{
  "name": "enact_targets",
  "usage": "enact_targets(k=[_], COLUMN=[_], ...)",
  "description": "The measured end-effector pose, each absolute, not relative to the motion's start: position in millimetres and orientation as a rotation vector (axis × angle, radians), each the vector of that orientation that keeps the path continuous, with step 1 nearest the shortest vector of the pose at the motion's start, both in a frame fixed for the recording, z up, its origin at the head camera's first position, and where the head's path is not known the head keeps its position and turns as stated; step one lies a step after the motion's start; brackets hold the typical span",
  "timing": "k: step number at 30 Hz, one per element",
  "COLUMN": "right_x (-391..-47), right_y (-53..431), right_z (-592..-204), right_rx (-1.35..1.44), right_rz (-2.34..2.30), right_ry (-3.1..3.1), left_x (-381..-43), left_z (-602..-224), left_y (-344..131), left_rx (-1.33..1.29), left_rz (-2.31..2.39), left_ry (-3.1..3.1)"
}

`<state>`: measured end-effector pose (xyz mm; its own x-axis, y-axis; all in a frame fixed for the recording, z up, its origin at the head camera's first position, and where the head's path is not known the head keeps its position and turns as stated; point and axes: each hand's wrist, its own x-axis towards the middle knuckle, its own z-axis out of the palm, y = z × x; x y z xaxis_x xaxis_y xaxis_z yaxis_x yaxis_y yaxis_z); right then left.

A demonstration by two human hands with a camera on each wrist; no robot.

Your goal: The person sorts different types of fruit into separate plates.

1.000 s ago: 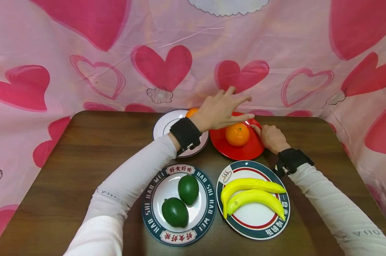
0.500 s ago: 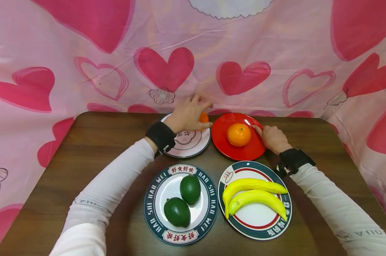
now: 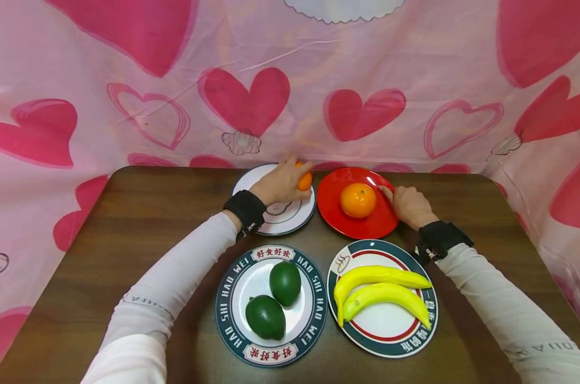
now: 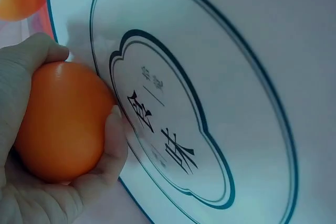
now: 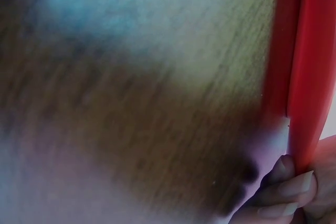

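My left hand point(image 3: 281, 184) is at the white plate point(image 3: 294, 217) at the back, thumb and fingers curled round an orange point(image 3: 304, 182). In the left wrist view that orange point(image 4: 65, 121) sits between thumb and fingertips, close against the plate's printed face point(image 4: 252, 145). On the right, my right hand point(image 3: 411, 207) pinches the rim of the red plate point(image 3: 329, 200), which bears a second orange point(image 3: 358, 200). The right wrist view has the fingertips point(image 5: 296, 184) at the red rim point(image 5: 312, 61); the rest of that view is mostly blurred tabletop.
Nearer the front, a blue-rimmed plate point(image 3: 224, 314) holds two dark green lemon-shaped fruits point(image 3: 265, 318). To its right, another plate point(image 3: 366, 341) carries two yellow bananas point(image 3: 386, 301). A pink heart-patterned cloth point(image 3: 309, 69) hangs directly behind the brown table point(image 3: 141, 224).
My left hand has moved left from above the red plate to the white plate, then lower, with its fingers now round the orange there. My right hand stays at the red rim.
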<state>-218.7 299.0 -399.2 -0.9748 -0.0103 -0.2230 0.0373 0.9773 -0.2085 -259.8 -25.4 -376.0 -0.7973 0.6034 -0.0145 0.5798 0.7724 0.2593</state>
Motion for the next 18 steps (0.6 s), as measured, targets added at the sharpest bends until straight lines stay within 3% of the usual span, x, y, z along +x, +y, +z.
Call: enact_targets(k=[18], right_x=[-216.9], right_y=[301.0], right_z=[-400.0], right_rx=[0.004], right_rz=[-0.364], right_ry=[2.924], left_x=[-270.1], left_z=[-343.0], left_y=[17.9], left_rx=[1.223], left_rz=[0.39], left_ry=[2.824])
